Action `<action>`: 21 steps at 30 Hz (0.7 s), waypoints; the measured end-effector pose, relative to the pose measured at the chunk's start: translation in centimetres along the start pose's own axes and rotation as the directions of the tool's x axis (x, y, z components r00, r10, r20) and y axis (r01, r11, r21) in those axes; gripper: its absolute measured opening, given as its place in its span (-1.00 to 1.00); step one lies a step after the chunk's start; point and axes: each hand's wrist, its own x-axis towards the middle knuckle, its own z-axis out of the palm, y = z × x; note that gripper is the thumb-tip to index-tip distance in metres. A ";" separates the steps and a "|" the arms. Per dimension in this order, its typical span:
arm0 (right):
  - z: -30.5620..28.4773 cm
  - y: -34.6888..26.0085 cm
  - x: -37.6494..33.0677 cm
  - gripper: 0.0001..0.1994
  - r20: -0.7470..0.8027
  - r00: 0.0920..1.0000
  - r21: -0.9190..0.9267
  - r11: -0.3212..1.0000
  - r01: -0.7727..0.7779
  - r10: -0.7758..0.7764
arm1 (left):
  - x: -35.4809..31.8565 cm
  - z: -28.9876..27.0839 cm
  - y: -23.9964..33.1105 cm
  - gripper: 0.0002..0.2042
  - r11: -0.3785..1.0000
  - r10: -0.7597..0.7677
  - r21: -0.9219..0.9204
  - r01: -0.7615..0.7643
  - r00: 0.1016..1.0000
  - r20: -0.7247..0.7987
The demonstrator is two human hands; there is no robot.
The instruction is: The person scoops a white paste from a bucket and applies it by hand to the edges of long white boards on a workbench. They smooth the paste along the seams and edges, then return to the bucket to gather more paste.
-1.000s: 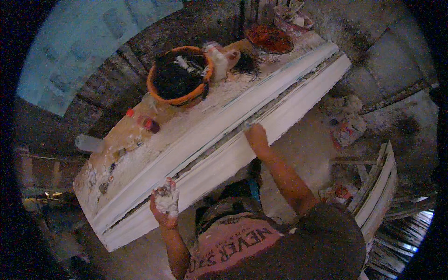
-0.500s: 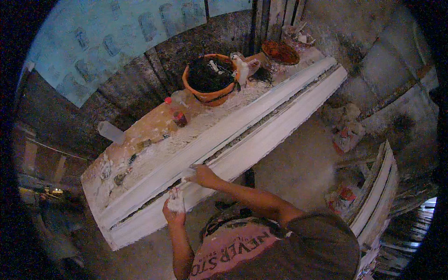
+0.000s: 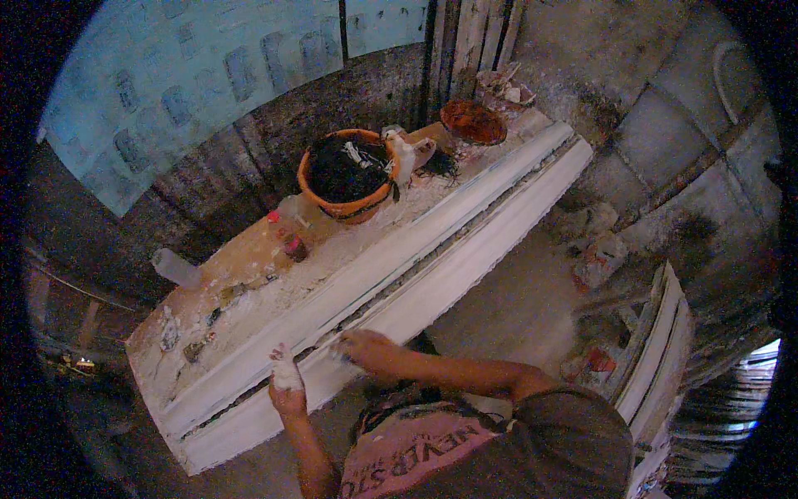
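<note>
Resting under right-hand fingers [image 3: 353, 345]: long white plaster moulding [image 3: 465, 249].

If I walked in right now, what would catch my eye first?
The long white plaster moulding running slantwise across the rough workbench, with the person's plaster-smeared left hand beside it and right hand pressed on its near edge. Behind it, at the bench's back, stands a round orange tub with dark contents, and farther right a shallow reddish bowl.

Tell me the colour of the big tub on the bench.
Orange tub, dark inside; head view.
</note>
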 end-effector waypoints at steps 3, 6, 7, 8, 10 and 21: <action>-1.5 10.5 -2.5 -0.60 -0.025 0.925 0.252 0.898 -0.361 0.379 | 1.6 1.3 -0.2 -0.59 0.984 -0.088 -0.146 0.100 0.992 0.086; -5.7 24.7 -4.1 -0.48 -0.120 0.848 0.133 0.855 -0.502 0.517 | 3.3 1.8 -0.1 -0.59 0.962 -0.055 -0.266 0.056 0.998 0.011; -7.4 29.2 -4.8 -0.47 -0.203 0.858 -0.086 0.864 -0.496 0.472 | 3.2 1.7 -0.2 -0.59 0.965 -0.059 -0.253 0.063 0.998 0.023; -9.4 33.4 -5.8 -0.46 -0.320 0.813 -0.014 0.855 -0.518 0.487 | 3.7 1.4 -0.4 -0.58 0.945 0.000 -0.327 0.001 1.000 0.002; -14.0 41.2 -7.6 -0.45 -0.407 0.660 0.170 0.762 -0.624 0.631 | 3.9 0.9 -1.1 -0.52 0.952 -0.037 -0.302 0.046 0.999 0.036; -23.0 57.9 -6.7 -0.64 -0.457 0.487 -0.084 0.509 -0.857 0.744 | 3.0 2.8 -9.3 -0.71 0.893 0.409 0.262 -0.365 0.903 -0.134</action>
